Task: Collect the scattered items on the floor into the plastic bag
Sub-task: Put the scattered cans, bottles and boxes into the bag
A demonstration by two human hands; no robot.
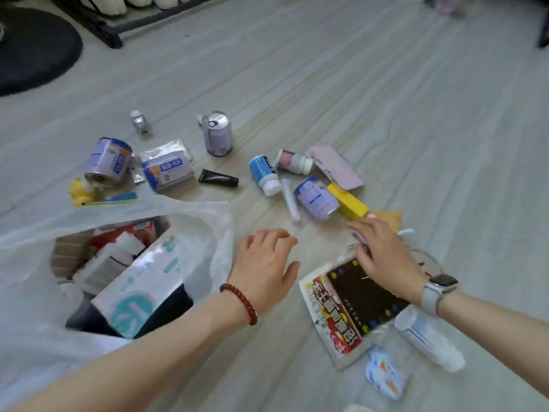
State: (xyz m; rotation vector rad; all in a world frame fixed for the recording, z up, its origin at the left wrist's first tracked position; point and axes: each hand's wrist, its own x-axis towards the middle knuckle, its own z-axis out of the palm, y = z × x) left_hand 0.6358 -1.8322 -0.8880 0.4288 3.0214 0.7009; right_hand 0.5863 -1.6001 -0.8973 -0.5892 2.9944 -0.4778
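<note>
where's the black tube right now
In the head view the black tube lies flat on the floor left of centre, between the wrapped tissue pack and the blue-labelled white bottle, just beyond the plastic bag.

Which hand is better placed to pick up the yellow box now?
The right hand. Its fingertips are almost at the yellow box, while the left hand hovers open nearer the plastic bag.

Bare floor [356, 84] lies open beyond; cans [316, 199] and bottles [264, 173] crowd mid-floor
</note>
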